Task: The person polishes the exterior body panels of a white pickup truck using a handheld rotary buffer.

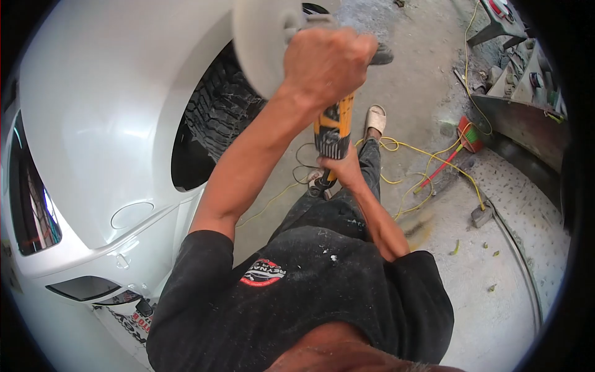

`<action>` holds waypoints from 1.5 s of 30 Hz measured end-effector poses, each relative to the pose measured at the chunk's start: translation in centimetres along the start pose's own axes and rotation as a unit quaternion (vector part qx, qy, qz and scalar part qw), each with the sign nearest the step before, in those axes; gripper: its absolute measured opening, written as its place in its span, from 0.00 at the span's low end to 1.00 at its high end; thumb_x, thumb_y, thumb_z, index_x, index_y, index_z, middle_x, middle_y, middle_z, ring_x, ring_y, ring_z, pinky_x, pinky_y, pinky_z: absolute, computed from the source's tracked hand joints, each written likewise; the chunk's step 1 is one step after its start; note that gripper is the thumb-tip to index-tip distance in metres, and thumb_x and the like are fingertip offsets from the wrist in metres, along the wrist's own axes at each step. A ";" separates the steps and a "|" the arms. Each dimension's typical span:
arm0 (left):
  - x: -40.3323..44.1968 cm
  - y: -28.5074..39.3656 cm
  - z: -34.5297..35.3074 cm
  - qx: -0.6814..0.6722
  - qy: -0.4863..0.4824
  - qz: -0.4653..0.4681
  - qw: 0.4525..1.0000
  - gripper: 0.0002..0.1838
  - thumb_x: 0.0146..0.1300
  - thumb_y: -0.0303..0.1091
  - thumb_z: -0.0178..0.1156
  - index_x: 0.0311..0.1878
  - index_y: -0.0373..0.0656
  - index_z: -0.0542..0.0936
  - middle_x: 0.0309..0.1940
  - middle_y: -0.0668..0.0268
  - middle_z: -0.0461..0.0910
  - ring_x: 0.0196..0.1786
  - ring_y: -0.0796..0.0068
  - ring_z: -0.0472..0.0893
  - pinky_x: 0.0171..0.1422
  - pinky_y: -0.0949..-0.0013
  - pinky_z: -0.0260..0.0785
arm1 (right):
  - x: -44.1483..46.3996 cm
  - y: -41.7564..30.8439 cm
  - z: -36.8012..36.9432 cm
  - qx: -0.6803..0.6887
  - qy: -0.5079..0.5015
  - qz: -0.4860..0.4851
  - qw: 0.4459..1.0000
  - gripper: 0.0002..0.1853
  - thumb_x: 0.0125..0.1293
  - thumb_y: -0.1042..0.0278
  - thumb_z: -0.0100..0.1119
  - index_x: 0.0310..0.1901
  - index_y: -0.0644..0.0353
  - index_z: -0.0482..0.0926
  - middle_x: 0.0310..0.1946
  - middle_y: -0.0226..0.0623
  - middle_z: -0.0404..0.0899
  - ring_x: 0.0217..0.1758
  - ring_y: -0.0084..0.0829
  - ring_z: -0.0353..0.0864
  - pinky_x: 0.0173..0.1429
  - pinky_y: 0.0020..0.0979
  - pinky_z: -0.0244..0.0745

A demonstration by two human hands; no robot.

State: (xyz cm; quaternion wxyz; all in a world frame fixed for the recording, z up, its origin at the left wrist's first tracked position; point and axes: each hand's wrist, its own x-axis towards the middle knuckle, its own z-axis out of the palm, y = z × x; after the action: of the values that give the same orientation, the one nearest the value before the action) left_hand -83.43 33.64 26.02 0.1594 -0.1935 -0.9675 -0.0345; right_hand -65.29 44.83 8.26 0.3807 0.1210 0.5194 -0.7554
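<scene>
My left hand (327,65) is wrapped round the front end of a yellow and black power polisher (334,124), where a black side handle (382,54) sticks out. The polisher's round white pad (263,46) faces the car and looks blurred; I cannot tell whether it touches the paint. Lower down, my right hand (344,168) is closed round the tool's rear grip. Beside the pad is the white car's rounded body panel (130,105), with a tire (223,102) showing in the wheel arch.
A yellow extension cord (412,147) loops over the floor to a socket box (481,216). A broom with a red handle (441,168) lies near it. Grey stool (505,28) and a cluttered metal bin (514,118) stand on the right. My slippered foot (375,116) is ahead.
</scene>
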 end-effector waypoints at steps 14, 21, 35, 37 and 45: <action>-10.6 0.0 -9.9 0.002 0.026 -0.003 1.000 0.15 0.38 0.34 0.70 0.28 0.49 0.74 0.20 0.69 0.68 0.20 0.66 0.73 0.23 0.62 0.63 | -5.3 3.9 4.8 -0.108 -0.044 -0.108 0.987 0.38 0.47 0.75 0.77 0.62 0.63 0.70 0.51 0.36 0.82 0.53 0.29 0.82 0.60 0.35 0.77; -20.7 1.2 -18.8 0.037 -0.019 -0.043 0.998 0.12 0.45 0.33 0.72 0.27 0.42 0.77 0.18 0.69 0.64 0.18 0.69 0.65 0.23 0.64 0.54 | -9.3 7.0 8.4 -0.160 -0.107 -0.080 0.978 0.43 0.44 0.71 0.80 0.64 0.61 0.68 0.54 0.43 0.81 0.59 0.36 0.81 0.65 0.39 0.74; -13.4 -2.5 -16.8 -0.087 0.245 -0.002 0.966 0.10 0.45 0.31 0.72 0.29 0.40 0.81 0.17 0.72 0.64 0.16 0.74 0.67 0.20 0.68 0.52 | -5.7 -3.7 3.7 -0.272 0.038 -0.246 0.929 0.46 0.46 0.68 0.82 0.67 0.65 0.66 0.57 0.44 0.76 0.59 0.38 0.78 0.66 0.38 0.70; -13.7 -2.9 -17.4 -0.098 0.268 -0.006 0.958 0.09 0.47 0.31 0.72 0.30 0.40 0.82 0.17 0.72 0.65 0.16 0.75 0.67 0.20 0.68 0.52 | -6.3 -5.2 4.2 -0.283 0.025 -0.242 0.928 0.46 0.47 0.69 0.82 0.67 0.65 0.66 0.57 0.44 0.76 0.59 0.38 0.78 0.66 0.38 0.70; -27.5 -2.2 -26.3 -0.031 0.258 -0.097 0.961 0.10 0.53 0.32 0.73 0.34 0.39 0.83 0.17 0.72 0.68 0.17 0.75 0.68 0.21 0.69 0.57 | -10.6 -3.1 10.8 -0.332 -0.078 -0.180 0.923 0.47 0.45 0.72 0.82 0.67 0.62 0.65 0.55 0.46 0.80 0.56 0.36 0.82 0.63 0.35 0.75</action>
State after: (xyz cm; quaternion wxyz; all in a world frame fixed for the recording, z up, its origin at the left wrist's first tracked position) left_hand -52.54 18.22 42.05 0.3937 -0.0878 -0.9060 -0.1284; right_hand -57.92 40.62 21.19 0.2964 -0.1674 0.7223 -0.6021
